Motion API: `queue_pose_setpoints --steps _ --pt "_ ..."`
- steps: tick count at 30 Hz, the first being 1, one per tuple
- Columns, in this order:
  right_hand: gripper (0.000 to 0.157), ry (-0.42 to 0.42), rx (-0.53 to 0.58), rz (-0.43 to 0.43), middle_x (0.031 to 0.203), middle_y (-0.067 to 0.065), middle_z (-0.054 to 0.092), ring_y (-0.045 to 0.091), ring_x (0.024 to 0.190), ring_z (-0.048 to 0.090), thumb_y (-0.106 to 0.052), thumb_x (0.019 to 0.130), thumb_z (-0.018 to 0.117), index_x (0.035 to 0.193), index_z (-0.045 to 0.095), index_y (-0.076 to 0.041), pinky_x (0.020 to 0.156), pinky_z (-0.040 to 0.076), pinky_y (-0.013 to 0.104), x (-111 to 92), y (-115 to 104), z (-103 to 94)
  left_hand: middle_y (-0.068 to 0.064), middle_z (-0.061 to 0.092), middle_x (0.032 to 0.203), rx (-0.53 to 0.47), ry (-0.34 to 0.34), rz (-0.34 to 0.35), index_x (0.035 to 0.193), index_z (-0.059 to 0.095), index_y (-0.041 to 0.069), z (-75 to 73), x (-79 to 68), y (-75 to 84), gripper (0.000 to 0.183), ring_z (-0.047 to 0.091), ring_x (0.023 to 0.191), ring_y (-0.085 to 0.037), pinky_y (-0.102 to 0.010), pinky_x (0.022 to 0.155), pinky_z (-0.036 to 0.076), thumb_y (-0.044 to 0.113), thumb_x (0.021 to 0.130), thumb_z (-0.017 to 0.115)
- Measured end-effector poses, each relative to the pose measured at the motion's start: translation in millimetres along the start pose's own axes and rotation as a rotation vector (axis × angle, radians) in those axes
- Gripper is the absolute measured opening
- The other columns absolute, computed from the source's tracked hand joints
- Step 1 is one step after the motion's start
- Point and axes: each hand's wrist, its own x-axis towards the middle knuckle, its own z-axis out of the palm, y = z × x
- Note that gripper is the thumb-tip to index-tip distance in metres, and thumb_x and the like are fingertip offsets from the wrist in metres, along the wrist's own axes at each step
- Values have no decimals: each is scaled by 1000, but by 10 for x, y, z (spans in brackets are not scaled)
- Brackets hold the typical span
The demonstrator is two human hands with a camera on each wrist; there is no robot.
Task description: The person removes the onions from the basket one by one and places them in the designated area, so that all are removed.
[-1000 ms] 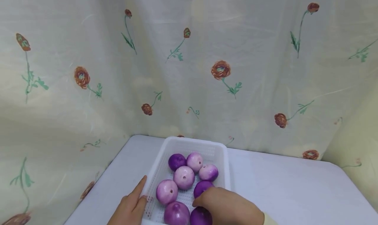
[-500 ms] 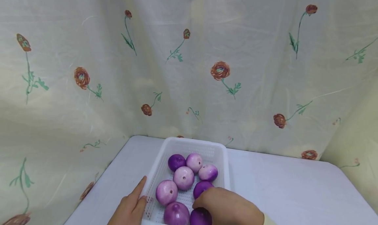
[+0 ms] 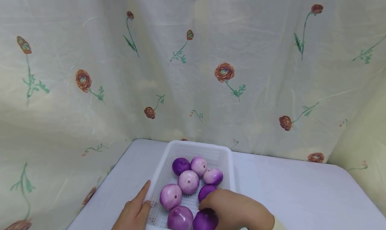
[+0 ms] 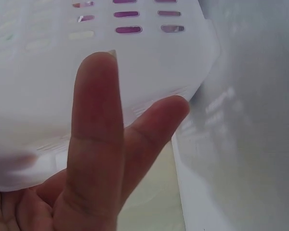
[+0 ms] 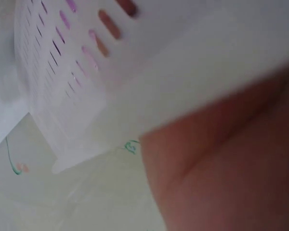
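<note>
A white perforated plastic basket (image 3: 164, 161) holds several peeled red onions, some pale like the middle onion (image 3: 188, 182), others deep purple. My left hand (image 3: 132, 208) holds the basket's left rim; in the left wrist view two fingers (image 4: 98, 120) lie straight down the outer wall. Reaching over the right rim, my right hand (image 3: 236, 208) curls round a dark purple onion (image 3: 205, 220) at the near right, its fingertips hidden. Just behind that hand sits another purple onion (image 3: 206, 192), partly covered. In the right wrist view, skin shows through slots in the basket wall (image 5: 149, 82).
The basket stands on a white table (image 3: 289, 189), which extends to its right and left. A pale floral curtain (image 3: 256, 116) hangs behind the table and along its sides. A large pinkish-purple onion (image 3: 180, 218) lies beside the gripped one.
My right hand has shifted very slightly, and the dark onion under it has turned or risen a little. My left hand and the basket have stayed in place.
</note>
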Motion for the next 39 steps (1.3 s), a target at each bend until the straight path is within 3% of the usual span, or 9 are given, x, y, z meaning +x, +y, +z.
queue_pose_setpoints --steps 5,8,11,17,23,32,39 --pt "28 0 28 -83 71 -22 50 -7 67 43 -34 75 92 80 64 -32 62 40 11 8 53 -45 -20 71 127 -8 4 3 163 39 7 22 1 21 59 70 95 -15 -51 92 54 12 106 54" --pt "26 10 86 -141 83 -22 59 -9 77 53 -37 80 91 95 72 -29 73 47 11 6 66 -90 -20 71 127 -7 9 10 163 39 6 13 -8 12 60 71 96 -16 -53 93 54 11 106 55" --pt "40 11 164 -164 99 -19 66 -6 89 61 -37 82 92 114 74 -22 81 53 17 -27 84 -162 -21 72 127 -4 15 18 163 39 5 5 -14 4 60 71 99 -17 -55 96 53 11 105 56" --pt "57 30 252 -59 120 -18 70 0 99 65 -40 84 90 133 71 -21 80 57 28 -179 155 -335 -20 70 130 -10 23 29 163 39 5 5 -15 -5 60 69 105 -19 -56 100 50 10 105 55" --pt "57 151 261 -25 125 -16 70 6 103 65 -43 86 88 137 69 -25 78 59 31 -372 207 -471 -21 69 132 -7 28 26 163 39 5 16 -20 -10 60 69 106 -20 -55 100 51 10 105 55" --pt "56 300 387 -60 122 -4 74 15 102 69 -19 89 85 141 66 -18 71 62 36 -667 306 -554 -21 70 130 9 43 19 161 42 4 19 -13 -14 60 69 100 -17 -50 93 54 9 104 57" --pt "56 400 429 41 131 2 71 19 99 71 -11 90 84 143 65 -16 76 62 36 -983 438 -497 -22 68 134 25 47 -1 161 42 5 24 -4 -21 60 68 104 -19 -51 96 53 8 103 57"
